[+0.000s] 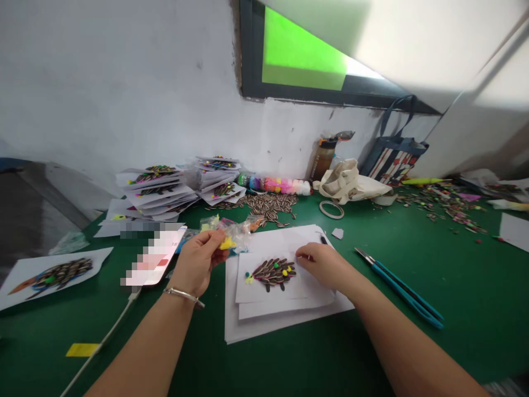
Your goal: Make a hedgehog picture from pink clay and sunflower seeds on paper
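My left hand (201,259), with a silver bangle at the wrist, pinches a small bright yellow piece (227,243), perhaps modelling clay. It is just left of a white paper card (256,295) that lies on a larger stack of white sheets (233,331). On the card is a hedgehog picture (275,273) made of striped sunflower seeds, with green and yellow balls on its back and a yellow-and-teal end at left. My right hand (320,264) rests at the card's upper right, fingers curled together; whatever they may hold is hidden.
Beyond the hands are crumpled plastic bags (243,227), a seed pile (270,207) and a tape ring (331,209). Blue-handled tweezers (405,289) lie at right. At left are a phone (161,256) with a cable, a seed-picture card (61,275) and stacked cards (159,198).
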{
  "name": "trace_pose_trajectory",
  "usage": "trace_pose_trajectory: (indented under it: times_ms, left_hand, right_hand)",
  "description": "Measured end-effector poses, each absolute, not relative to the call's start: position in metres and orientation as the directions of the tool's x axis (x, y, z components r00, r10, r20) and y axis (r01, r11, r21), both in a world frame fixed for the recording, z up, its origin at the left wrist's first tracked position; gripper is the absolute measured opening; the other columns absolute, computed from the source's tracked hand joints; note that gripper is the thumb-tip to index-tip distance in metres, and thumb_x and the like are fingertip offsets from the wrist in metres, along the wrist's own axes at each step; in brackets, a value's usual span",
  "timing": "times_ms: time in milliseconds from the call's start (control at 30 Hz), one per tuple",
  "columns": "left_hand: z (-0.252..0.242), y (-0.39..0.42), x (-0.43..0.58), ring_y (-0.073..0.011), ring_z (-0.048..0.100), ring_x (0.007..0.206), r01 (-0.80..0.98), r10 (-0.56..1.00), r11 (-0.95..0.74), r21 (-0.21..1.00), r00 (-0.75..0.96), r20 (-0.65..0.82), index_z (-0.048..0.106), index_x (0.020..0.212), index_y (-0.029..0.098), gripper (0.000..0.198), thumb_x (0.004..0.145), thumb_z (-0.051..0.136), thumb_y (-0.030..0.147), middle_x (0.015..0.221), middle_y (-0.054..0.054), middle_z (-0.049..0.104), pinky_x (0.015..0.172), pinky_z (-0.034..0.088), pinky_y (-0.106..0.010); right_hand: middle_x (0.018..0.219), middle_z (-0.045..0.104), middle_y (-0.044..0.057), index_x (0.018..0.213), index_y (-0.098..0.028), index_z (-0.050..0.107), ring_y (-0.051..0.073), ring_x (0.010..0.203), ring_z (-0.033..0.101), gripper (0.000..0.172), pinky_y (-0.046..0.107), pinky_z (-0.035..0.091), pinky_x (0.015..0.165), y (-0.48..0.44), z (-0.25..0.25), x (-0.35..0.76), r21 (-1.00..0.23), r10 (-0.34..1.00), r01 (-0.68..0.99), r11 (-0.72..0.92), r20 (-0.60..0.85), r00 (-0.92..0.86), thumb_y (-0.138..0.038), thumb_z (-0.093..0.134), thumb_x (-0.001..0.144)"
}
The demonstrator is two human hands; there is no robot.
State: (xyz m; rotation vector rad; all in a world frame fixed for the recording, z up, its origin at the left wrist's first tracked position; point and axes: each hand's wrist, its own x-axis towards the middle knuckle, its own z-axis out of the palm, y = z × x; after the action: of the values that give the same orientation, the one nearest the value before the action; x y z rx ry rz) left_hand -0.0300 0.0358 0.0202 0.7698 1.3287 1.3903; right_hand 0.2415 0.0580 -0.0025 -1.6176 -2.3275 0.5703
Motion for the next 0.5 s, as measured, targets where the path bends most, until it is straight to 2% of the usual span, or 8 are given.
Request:
trace_pose_trajectory:
  times_ms: [100, 267, 367, 500]
  left_hand:
    - [0.02, 0.036, -0.03, -0.007, 0.054, 0.048, -0.239, 0.943, 0.123, 0.963, -0.273, -0.188, 0.059, 0.069, 0.015, 0.032, 0.06, 0.079, 0.039, 0.059, 0.004, 0.057, 0.047, 0.045, -0.017]
    - [0.021, 0.036, -0.029, -0.007, 0.054, 0.048, -0.233, 0.944, 0.124, 0.965, -0.271, -0.187, 0.06, 0.07, 0.015, 0.032, 0.061, 0.079, 0.039, 0.06, 0.004, 0.057, 0.047, 0.046, -0.017]
    - [0.021, 0.036, -0.029, -0.007, 0.054, 0.049, -0.227, 0.944, 0.132, 0.965, -0.266, -0.192, 0.059, 0.07, 0.015, 0.032, 0.062, 0.078, 0.04, 0.06, 0.004, 0.057, 0.047, 0.046, -0.017]
    - [0.021, 0.036, -0.029, -0.0068, 0.055, 0.05, -0.237, 0.944, 0.134, 0.962, -0.266, -0.197, 0.059, 0.071, 0.015, 0.031, 0.063, 0.077, 0.039, 0.061, 0.004, 0.058, 0.048, 0.046, -0.016]
  right_hand:
    - [0.089, 0.065, 0.006, 0.092, -0.022, 0.071, 0.018, 0.077, 0.059, 0.025, 0.027, 0.039, 0.07, 0.059, -0.008, 0.242, -0.423, 0.93, 0.847, 0.322, -0.025, -0.366, -0.024, 0.047, 0.084]
    - [0.101, 0.062, 0.008, 0.109, -0.019, 0.065, 0.018, 0.086, 0.058, 0.032, 0.027, 0.038, 0.076, 0.059, -0.015, 0.238, -0.446, 0.948, 0.848, 0.287, 0.004, -0.318, -0.021, 0.044, 0.086]
    - [0.1, 0.06, 0.008, 0.106, -0.019, 0.065, 0.017, 0.084, 0.057, 0.029, 0.026, 0.037, 0.075, 0.058, -0.018, 0.232, -0.448, 0.947, 0.841, 0.303, 0.046, -0.316, -0.02, 0.044, 0.087]
    - [0.094, 0.06, 0.005, 0.09, -0.019, 0.065, 0.014, 0.076, 0.054, 0.02, 0.025, 0.035, 0.07, 0.059, -0.02, 0.225, -0.445, 0.945, 0.837, 0.319, 0.087, -0.314, -0.016, 0.046, 0.084]
